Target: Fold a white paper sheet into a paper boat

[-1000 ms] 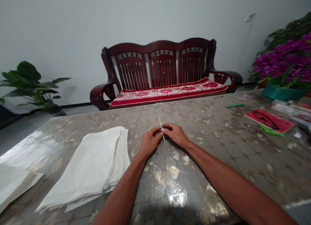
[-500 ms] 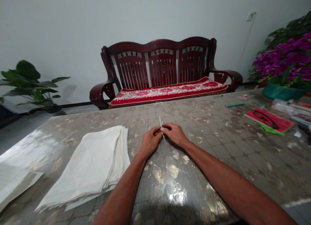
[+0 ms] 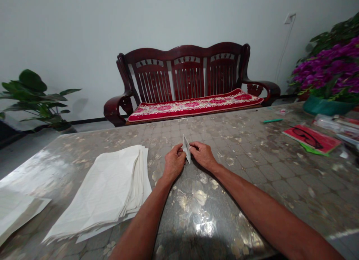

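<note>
A small folded piece of white paper (image 3: 186, 149) stands on edge between my hands, above the middle of the patterned table (image 3: 238, 140). My left hand (image 3: 174, 161) pinches its left side, the fingers partly hidden behind the paper. From the right, my right hand (image 3: 204, 154) grips the other side between thumb and fingers. To the left of my left forearm lies a stack of white paper sheets (image 3: 103, 189), creased on top.
More paper (image 3: 19, 211) lies at the left table edge. On the right are a green pen (image 3: 272, 120), a red booklet (image 3: 325, 141) with black glasses (image 3: 307, 135), and a flower pot (image 3: 325, 106). Behind the table stands a wooden bench (image 3: 185, 76).
The folded paper has turned, so a broader face of it shows where only its thin edge was visible. My hands have moved slightly apart around it.
</note>
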`<state>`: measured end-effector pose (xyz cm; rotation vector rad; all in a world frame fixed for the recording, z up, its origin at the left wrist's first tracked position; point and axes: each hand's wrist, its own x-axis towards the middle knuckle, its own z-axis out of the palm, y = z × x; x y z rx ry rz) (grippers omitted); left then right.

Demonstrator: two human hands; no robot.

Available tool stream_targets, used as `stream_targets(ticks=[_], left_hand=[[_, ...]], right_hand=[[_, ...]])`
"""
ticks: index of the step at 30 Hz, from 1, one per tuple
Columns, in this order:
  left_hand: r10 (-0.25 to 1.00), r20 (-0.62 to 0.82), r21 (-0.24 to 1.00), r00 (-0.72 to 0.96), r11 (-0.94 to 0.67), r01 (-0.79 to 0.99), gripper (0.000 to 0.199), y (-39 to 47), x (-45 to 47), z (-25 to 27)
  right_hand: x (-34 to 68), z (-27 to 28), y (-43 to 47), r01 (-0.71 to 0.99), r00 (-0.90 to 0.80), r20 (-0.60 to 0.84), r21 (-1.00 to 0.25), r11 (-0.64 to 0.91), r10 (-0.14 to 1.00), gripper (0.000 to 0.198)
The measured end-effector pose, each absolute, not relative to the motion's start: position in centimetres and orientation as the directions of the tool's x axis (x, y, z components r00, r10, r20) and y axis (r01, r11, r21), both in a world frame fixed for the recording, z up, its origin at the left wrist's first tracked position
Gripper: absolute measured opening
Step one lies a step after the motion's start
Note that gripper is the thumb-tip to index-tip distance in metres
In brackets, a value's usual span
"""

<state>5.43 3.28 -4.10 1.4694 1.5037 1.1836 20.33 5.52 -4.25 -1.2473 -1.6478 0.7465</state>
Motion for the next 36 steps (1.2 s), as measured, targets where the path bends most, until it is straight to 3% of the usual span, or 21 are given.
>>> stream_targets(ticks=[7,18,24,28,31,36], left_hand=[[0.937,0.327,0.783,-0.124,-0.196,0.591,0.034,3.0,5.8,-3.8],[0.918,0.347,0.718,-0.190,-0.129,0.684,0.026,3.4,5.3,-4.1],[0.879,0.464,0.683,-0.107,-0.278,0.676,0.022,3.3,5.7,-4.6],[0.838,0.546,0.607,-0.009,-0.388,0.693,0.025,2.9,6.2,-4.8],[0.827,0.562,0.580,-0.030,-0.368,0.727,0.031,2.8,6.3,-4.8],[0.878,0.475,0.643,-0.058,-0.301,0.704,0.027,2.9,5.9,-4.5]], right_hand=[[20.1,-4.1,5.2,0.483,-0.047,0.408,-0.790,0.379,0.912,0.025],[19.9,-4.4,5.8,0.543,0.034,0.316,-0.802,0.248,0.948,0.025],[19.4,-4.0,5.5,0.614,0.021,0.309,-0.754,0.232,0.951,0.025],[19.4,-4.0,5.4,0.685,0.030,0.334,-0.693,0.224,0.942,0.013],[19.5,-4.1,5.3,0.650,0.014,0.341,-0.718,0.251,0.940,0.013],[19.4,-4.5,5.2,0.501,-0.080,0.402,-0.775,0.385,0.912,0.019]])
